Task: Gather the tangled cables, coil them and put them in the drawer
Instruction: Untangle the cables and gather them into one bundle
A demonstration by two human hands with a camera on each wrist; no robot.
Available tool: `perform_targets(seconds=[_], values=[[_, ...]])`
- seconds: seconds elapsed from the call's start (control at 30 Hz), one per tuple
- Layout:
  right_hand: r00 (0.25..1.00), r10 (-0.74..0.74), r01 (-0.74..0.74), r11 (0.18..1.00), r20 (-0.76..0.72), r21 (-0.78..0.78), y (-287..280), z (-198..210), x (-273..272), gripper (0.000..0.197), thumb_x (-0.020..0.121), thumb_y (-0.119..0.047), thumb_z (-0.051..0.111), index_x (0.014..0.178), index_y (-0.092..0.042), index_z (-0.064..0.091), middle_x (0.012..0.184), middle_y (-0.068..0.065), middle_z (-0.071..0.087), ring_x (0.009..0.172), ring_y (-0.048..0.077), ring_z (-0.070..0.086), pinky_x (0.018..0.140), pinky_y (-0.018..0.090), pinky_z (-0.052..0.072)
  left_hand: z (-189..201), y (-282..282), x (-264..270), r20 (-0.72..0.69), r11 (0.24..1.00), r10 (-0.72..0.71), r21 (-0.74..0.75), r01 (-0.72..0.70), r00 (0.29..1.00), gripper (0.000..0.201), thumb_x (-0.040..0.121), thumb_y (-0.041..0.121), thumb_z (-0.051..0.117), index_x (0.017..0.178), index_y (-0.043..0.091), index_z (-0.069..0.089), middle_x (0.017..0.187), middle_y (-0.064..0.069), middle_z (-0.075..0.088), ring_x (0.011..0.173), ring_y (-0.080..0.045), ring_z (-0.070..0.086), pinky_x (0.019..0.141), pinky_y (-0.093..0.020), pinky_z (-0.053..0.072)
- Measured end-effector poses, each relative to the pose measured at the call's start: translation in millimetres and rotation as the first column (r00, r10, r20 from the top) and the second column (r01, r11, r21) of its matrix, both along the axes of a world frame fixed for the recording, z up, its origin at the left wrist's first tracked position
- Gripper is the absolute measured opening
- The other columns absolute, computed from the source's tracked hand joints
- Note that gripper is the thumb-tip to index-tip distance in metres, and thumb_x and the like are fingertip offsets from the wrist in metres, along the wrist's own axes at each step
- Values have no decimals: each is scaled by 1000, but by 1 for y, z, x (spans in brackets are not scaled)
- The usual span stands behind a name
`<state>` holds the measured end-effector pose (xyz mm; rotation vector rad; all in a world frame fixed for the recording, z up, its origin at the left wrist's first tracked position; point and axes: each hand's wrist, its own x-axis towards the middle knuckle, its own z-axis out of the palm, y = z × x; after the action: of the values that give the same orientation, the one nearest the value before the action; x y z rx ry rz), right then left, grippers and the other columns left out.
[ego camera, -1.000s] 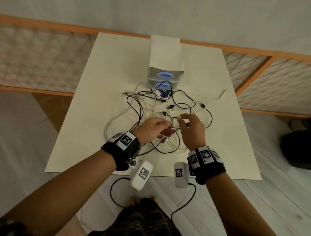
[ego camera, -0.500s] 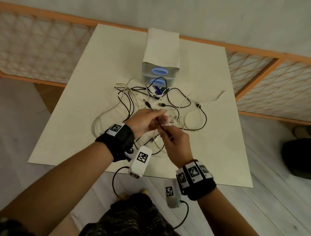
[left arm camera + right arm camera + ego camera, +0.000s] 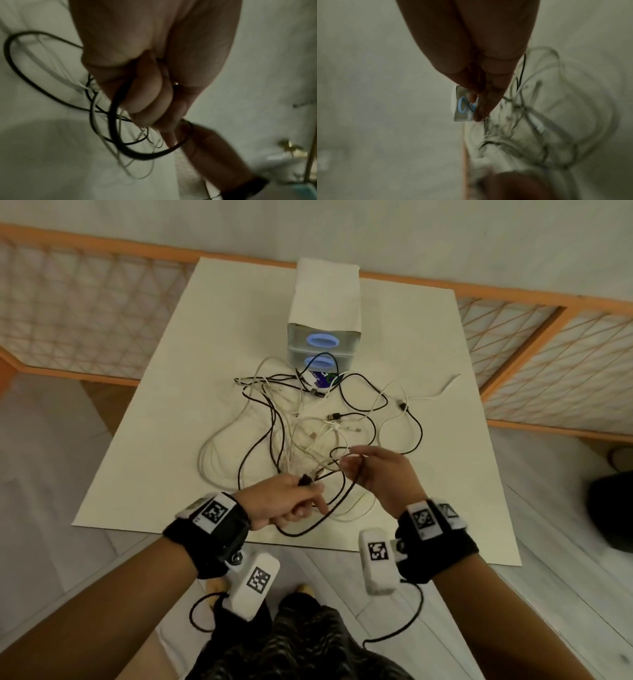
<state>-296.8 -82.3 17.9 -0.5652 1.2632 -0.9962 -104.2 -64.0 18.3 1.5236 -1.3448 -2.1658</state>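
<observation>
A tangle of black and white cables (image 3: 308, 419) lies on the cream table (image 3: 205, 344) in front of a small grey drawer unit (image 3: 323, 337) with blue oval handles. My left hand (image 3: 291, 501) grips one black cable (image 3: 329, 508) near its plug, fingers curled round it (image 3: 120, 94). My right hand (image 3: 373, 470) pinches the same black cable a little to the right, above the table's near edge. A loop of that cable sags between the two hands. The right wrist view is blurred; it shows fingertips (image 3: 481, 108) over the cables and the drawer unit (image 3: 462, 104).
An orange-framed lattice railing (image 3: 102, 302) runs behind and beside the table. A small printed packet (image 3: 320, 378) lies against the drawer unit's front. A dark object (image 3: 613, 511) sits on the pale floor at the right. My legs are below the table's near edge.
My hands have drawn apart, the left toward me and the right out to the right, pulling a black cable loop out of the tangle. The head view has tilted.
</observation>
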Motion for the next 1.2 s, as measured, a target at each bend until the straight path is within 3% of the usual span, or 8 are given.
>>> perform_targets(seconds=[0.13, 0.23, 0.3, 0.5, 0.73, 0.93, 1.07, 1.2], values=[[958, -37, 37, 999, 283, 5, -1, 33, 15, 13, 92, -6, 49, 104, -3, 53, 89, 16, 68, 70, 16, 65, 59, 21, 54, -2, -2, 2, 60, 1000, -1, -8, 1, 998, 38, 98, 36, 41, 92, 5, 64, 63, -3, 66, 38, -4, 28, 35, -16, 18], [989, 7, 13, 991, 149, -132, 11, 40, 20, 28, 93, -5, 49, 120, -4, 42, 81, 10, 71, 57, 11, 57, 50, 17, 45, 6, -17, -3, -178, 966, 226, 169, -196, 958, 38, 99, 34, 38, 106, 5, 62, 84, -8, 74, 40, -3, 32, 32, -13, 16], [988, 154, -155, 966, -20, -206, 28, 40, 26, 25, 93, 0, 47, 117, -3, 49, 77, 5, 70, 60, 11, 59, 55, 18, 46, 13, -32, -10, -309, 925, 361, 240, -295, 880, 43, 100, 33, 35, 121, 1, 57, 71, 1, 71, 39, -2, 34, 30, -11, 15], [884, 317, -328, 944, -342, 27, 74, -9, 0, 23, 93, 5, 41, 85, -6, 59, 71, 10, 58, 59, 13, 60, 65, 28, 52, 24, -70, -14, -409, 803, 592, 221, -553, 695, 29, 101, 23, 34, 98, 10, 60, 79, 5, 71, 33, -2, 28, 30, -12, 18], [714, 345, -467, 883, -609, -47, 24, -4, 16, 13, 89, -22, 59, 100, -17, 63, 94, 5, 71, 89, 17, 66, 85, 29, 48, -8, -38, -21, -196, 910, 387, -76, -408, 901, 21, 99, 18, 43, 93, 17, 62, 90, 0, 66, 37, -1, 28, 35, -14, 16], [590, 275, -515, 852, -759, -92, 21, -1, 39, 28, 90, -15, 51, 65, -24, 60, 55, -11, 57, 50, -1, 50, 55, 10, 38, -7, -54, -11, -244, 881, 463, 23, -473, 852, 22, 99, 25, 44, 108, 18, 63, 114, 3, 66, 38, -2, 26, 36, -14, 16], [442, 423, -537, 831, -791, 144, 48, -34, 12, 20, 90, -13, 48, 82, -15, 66, 70, 2, 66, 70, 19, 62, 70, 31, 51, -16, -66, -3, -325, 844, 534, 154, -513, 781, 25, 100, 26, 39, 97, 15, 61, 98, 2, 66, 34, -2, 24, 32, -12, 16], [324, 473, -543, 802, -819, 248, 39, -36, 7, 21, 90, -20, 50, 101, -10, 67, 98, 7, 69, 95, 23, 62, 75, 23, 41, -31, -44, -9, -159, 867, 489, -19, -497, 858, 15, 94, 20, 53, 99, 15, 66, 89, 0, 67, 40, -4, 24, 35, -15, 16]])
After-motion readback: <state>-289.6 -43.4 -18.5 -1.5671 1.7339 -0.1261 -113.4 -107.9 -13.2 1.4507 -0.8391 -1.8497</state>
